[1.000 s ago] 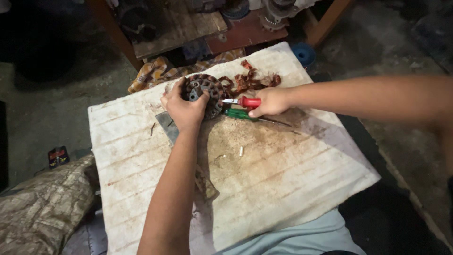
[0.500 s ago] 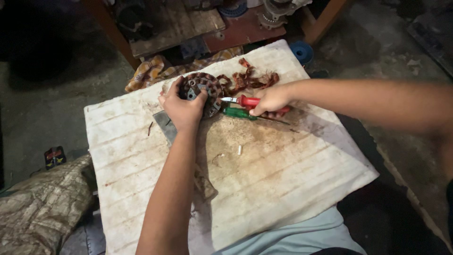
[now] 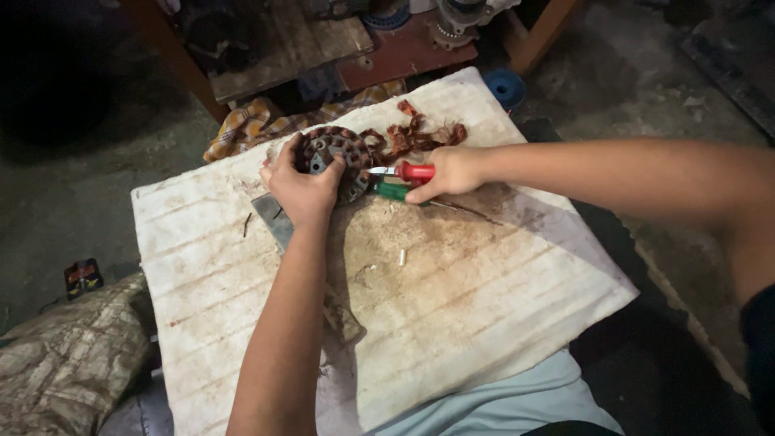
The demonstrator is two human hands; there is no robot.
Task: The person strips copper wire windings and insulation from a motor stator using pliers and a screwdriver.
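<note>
On the stained white desk (image 3: 484,299), the left hand (image 3: 303,190) has its grip clamped over the round toothed metal core (image 3: 335,153). Beside it, the right hand (image 3: 448,171) pinches a red-handled tool (image 3: 408,171) pointing at the core.

The tool (image 3: 408,172) has a red handle, the one beside it (image 3: 393,192) green. The board (image 3: 452,307) is dirty white, rust-stained. The cloth (image 3: 258,121) beyond its far edge is yellow-checked.
</note>
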